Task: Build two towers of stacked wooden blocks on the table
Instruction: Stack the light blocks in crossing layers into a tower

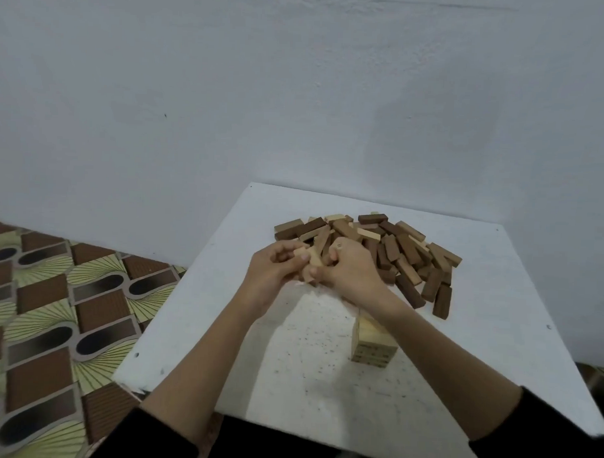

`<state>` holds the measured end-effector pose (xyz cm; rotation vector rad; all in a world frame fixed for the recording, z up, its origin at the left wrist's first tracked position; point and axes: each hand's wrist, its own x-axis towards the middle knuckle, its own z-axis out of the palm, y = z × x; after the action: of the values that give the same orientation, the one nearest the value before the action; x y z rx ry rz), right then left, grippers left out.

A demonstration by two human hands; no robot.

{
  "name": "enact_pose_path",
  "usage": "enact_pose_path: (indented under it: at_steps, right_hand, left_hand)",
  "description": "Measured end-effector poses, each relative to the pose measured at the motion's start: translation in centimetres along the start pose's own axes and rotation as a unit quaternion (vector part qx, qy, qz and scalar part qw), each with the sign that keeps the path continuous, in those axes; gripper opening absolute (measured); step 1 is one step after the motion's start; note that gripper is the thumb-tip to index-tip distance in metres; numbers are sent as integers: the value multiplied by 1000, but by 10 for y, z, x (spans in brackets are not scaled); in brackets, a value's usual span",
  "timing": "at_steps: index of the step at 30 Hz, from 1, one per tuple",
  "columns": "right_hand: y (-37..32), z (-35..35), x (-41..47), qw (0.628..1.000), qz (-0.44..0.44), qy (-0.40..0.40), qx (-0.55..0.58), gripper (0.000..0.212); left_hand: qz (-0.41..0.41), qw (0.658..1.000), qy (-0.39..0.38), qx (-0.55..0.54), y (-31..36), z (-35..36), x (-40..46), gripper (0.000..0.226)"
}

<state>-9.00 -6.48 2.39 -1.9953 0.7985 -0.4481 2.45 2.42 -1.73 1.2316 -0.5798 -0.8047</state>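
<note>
A heap of loose wooden blocks [406,253], light and dark brown, lies at the far side of the white table [202,294]. Both hands meet at the heap's near left edge. My left hand [275,276] curls its fingers round a pale block [301,254]. My right hand [350,268] grips light blocks [315,258] against the left hand. A short tower of pale stacked blocks [371,347] stands on the table nearer to me, partly hidden under my right forearm.
A white wall rises behind the table. A patterned brown and green floor [51,316] lies to the left, below the table's left edge. The table surface in front of the tower is speckled with dark spots.
</note>
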Motion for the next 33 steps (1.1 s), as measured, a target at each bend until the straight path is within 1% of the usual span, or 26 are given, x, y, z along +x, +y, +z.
enact_pose_path:
  at_steps: [3,6,8,10,13,15,17,19,20,23,25,27,29,31,33]
  right_hand:
    - [3,28,-8,999,9,-5,-38,44]
    - [10,53,-16,998,45,-34,3,43]
    - [17,64,-20,998,50,-44,5,39]
    - [23,75,-20,998,57,-14,-7,30]
    - [32,87,-19,995,88,7,54,21]
    - [36,92,-17,997,73,25,16,8]
    - [40,94,-14,996,63,28,-61,17]
    - [42,94,-14,988,76,31,-130,21]
    - [43,95,-13,987,85,35,-129,22]
    - [48,98,-11,992,96,64,-61,15]
    - [50,99,-8,989,100,85,-61,15]
    - [53,99,-6,988,97,95,-76,16]
    - [56,100,-5,988,84,91,-88,21]
    - [58,101,-5,992,61,87,-72,24]
    - [59,101,-6,995,40,79,-46,27]
  left_hand:
    - [-9,998,-14,53,-8,-19,-11,16]
    - [-27,993,-37,106,-18,-36,-20,17]
    - [-35,988,-26,145,-24,-44,-24,16]
    - [-41,982,0,183,-30,-49,-27,14]
    - [-37,965,23,258,-38,-54,-24,14]
    - [-28,956,21,292,-42,-56,-22,12]
    - [-17,947,21,321,-44,-56,-19,10]
    - [-6,936,20,350,-44,-56,-16,10]
    - [0,930,20,368,-44,-57,-15,12]
    - [14,911,13,411,-44,-61,-11,17]
    - [16,902,9,432,-45,-62,-10,18]
    - [16,903,14,429,-45,-62,-11,24]
    - [8,913,6,408,-43,-63,-12,39]
    - [-2,909,-44,414,-42,-67,-15,61]
    - [-2,891,-104,442,-42,-69,-17,75]
